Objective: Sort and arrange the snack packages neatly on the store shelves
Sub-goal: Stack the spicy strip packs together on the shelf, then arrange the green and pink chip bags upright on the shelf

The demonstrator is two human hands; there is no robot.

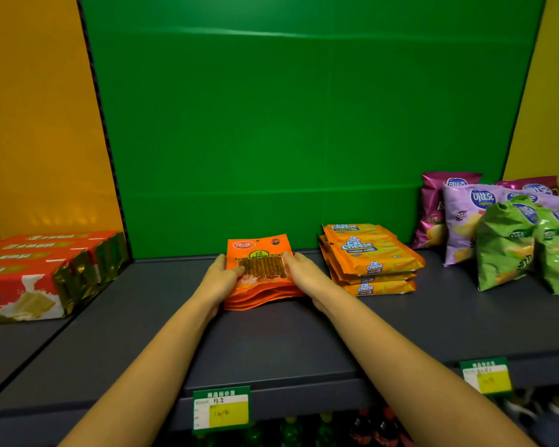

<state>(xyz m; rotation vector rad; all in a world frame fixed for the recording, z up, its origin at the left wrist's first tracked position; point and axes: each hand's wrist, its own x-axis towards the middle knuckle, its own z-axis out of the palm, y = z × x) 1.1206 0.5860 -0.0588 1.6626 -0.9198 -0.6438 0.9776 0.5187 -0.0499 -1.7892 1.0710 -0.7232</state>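
Orange, flat plastic pouches of spicy sticks (261, 275) lie stacked mid-shelf, left of the orange Cal Cheese wafer packs (370, 259). They look light, floppy and slick, so squeezing both side edges suits them. Left hand (221, 278) and right hand (304, 269) each press a side, half-curled around the stack on the grey metal shelf (271, 343).

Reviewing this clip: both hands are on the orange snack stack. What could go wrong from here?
1. The orange snack stack is fanned at its front edge; squeezed by the left hand and right hand, the slick packets may slide apart.
2. Pushed rightward, it could bump the Cal Cheese wafer stack, which already sits unevenly.
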